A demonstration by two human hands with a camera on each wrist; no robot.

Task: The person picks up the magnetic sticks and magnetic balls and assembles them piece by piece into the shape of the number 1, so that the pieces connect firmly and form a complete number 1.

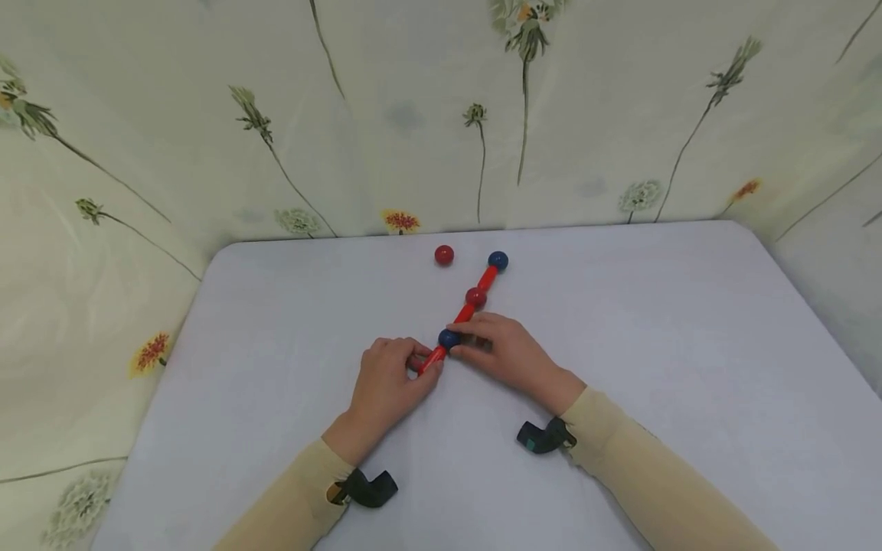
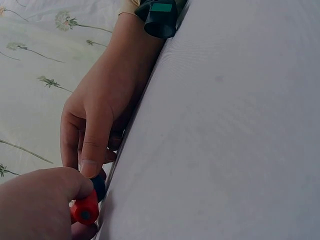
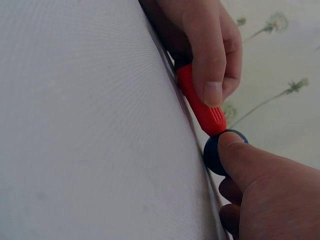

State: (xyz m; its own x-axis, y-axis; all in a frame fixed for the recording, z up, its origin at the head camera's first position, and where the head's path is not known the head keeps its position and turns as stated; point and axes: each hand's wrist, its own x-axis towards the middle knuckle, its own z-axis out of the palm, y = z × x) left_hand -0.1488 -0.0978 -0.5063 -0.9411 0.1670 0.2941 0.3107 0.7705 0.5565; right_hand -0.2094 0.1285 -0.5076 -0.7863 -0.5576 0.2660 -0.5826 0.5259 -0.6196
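A chain of red rods and balls slants across the white table in the head view. At its near end, my left hand (image 1: 391, 376) pinches a red rod (image 3: 201, 100) between thumb and fingers. My right hand (image 1: 506, 353) grips the blue ball (image 1: 449, 339) that touches this rod's upper end. Beyond it run another red rod (image 1: 464, 314), a red ball (image 1: 475, 297), a further red rod (image 1: 487, 278) and a blue ball (image 1: 498, 261) at the far end. In the left wrist view, the held rod's end (image 2: 85, 215) faces the camera with a dark centre.
A loose red ball (image 1: 444, 255) lies near the table's back edge, left of the chain's far end. The white tabletop (image 1: 641, 321) meets a flower-patterned cloth (image 1: 386, 153) behind it. Dark camera mounts (image 1: 370, 488) sit at both wrists.
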